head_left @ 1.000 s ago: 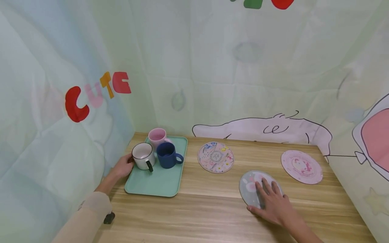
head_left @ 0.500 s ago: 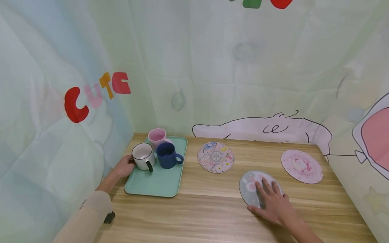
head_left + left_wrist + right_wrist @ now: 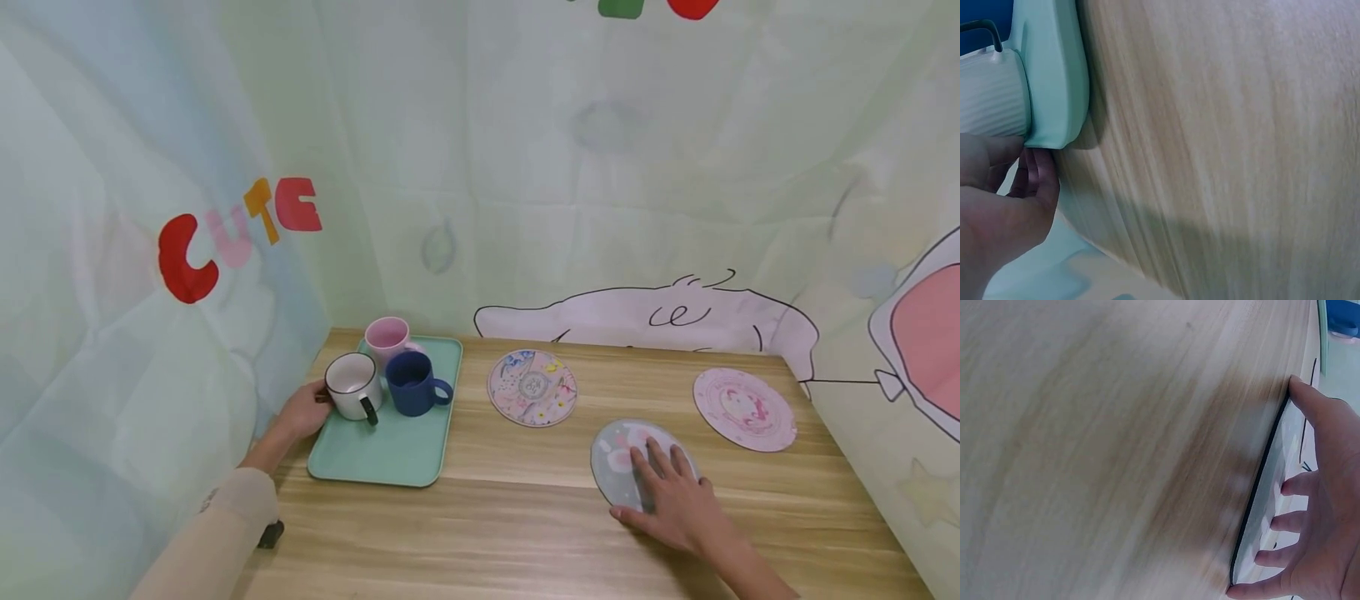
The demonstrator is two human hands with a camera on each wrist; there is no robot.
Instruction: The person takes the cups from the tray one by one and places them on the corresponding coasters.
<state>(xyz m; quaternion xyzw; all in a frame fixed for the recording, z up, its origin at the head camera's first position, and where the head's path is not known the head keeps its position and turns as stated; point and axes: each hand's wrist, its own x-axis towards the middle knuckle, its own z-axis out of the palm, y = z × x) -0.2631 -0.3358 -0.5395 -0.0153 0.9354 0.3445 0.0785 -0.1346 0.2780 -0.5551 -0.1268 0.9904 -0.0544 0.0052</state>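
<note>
At the left edge of a mint-green tray (image 3: pixel 382 454), my left hand (image 3: pixel 303 410) pinches the rim, thumb on top and fingers curled beneath, as the left wrist view shows. Right beside the thumb stands a white mug (image 3: pixel 354 387) with a dark rim and black handle. A navy mug (image 3: pixel 411 383) and a pink mug (image 3: pixel 387 337) share the tray, all upright. My right hand (image 3: pixel 675 504) rests with spread fingers on a round grey mat (image 3: pixel 611 471) with pink and white shapes. In the right wrist view its thumb and little finger touch the mat's dark edge.
A floral round mat (image 3: pixel 517 400) lies right of the tray. Farther right is a pink round mat (image 3: pixel 750 412). The wooden table (image 3: pixel 480 533) is bounded by printed cloth walls (image 3: pixel 480 167) at the back and both sides.
</note>
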